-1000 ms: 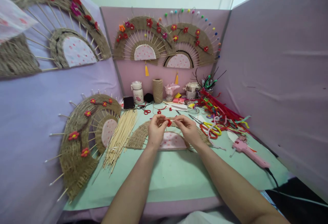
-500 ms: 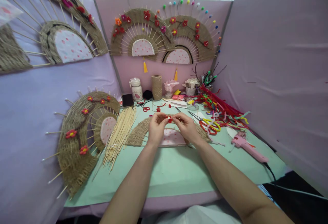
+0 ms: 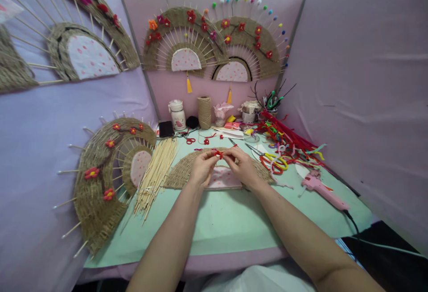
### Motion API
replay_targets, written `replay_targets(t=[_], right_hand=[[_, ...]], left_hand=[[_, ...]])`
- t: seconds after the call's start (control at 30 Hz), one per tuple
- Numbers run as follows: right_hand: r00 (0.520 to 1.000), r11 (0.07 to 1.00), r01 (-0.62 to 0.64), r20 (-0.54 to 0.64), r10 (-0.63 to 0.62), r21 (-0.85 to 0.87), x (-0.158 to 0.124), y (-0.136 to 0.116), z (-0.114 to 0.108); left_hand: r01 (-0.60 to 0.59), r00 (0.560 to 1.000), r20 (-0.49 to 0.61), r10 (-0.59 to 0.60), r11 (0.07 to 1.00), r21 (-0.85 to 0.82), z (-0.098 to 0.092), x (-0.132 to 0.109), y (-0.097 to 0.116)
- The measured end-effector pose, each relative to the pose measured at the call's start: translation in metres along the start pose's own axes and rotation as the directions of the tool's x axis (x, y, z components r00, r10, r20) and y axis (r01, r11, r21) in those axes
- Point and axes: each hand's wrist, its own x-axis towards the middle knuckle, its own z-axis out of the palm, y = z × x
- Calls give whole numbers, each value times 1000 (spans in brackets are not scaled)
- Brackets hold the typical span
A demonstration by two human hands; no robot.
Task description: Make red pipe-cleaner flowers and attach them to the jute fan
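Note:
Both hands meet over a woven jute fan (image 3: 180, 174) lying flat on the green table (image 3: 230, 220). My left hand (image 3: 201, 169) and my right hand (image 3: 241, 166) pinch a small red pipe-cleaner flower (image 3: 219, 154) between their fingertips, just above the fan's top edge. The fan's pink dotted fabric centre (image 3: 222, 179) shows between my wrists.
A bundle of bamboo skewers (image 3: 155, 174) lies left of the fan, beside a finished fan (image 3: 107, 176) leaning on the left wall. Scissors (image 3: 270, 160), coloured pipe cleaners (image 3: 290, 142) and a pink glue gun (image 3: 323, 189) lie right. A twine spool (image 3: 204, 112) and jars stand at the back.
My hands have dropped slightly and drawn closer together on the red flower. The view has tilted down a little.

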Motion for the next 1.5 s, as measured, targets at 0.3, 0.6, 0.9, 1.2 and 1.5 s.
replay_targets(t=[0.3,0.6,0.9,1.2,1.5], right_hand=[[1000,997,18,10,-18,-74,-1,3,1],[999,994,25,-18,-27,-107,-2,3,1],[995,996,-79,-69,76,-34,-3,10,6],[1000,999,-16,-6,16,-47,-1,11,1],[989,979,136,72,-126,-149,2,10,-6]], left_hand=[[7,998,-57,-5,999,36,1,-1,-2],[24,998,-59,-15,987,159,0,0,-4],[99,995,-16,-98,990,95,0,-2,-2],[148,989,-18,-148,989,5,-1,-1,1],[128,991,-41,-128,992,0,-1,-1,0]])
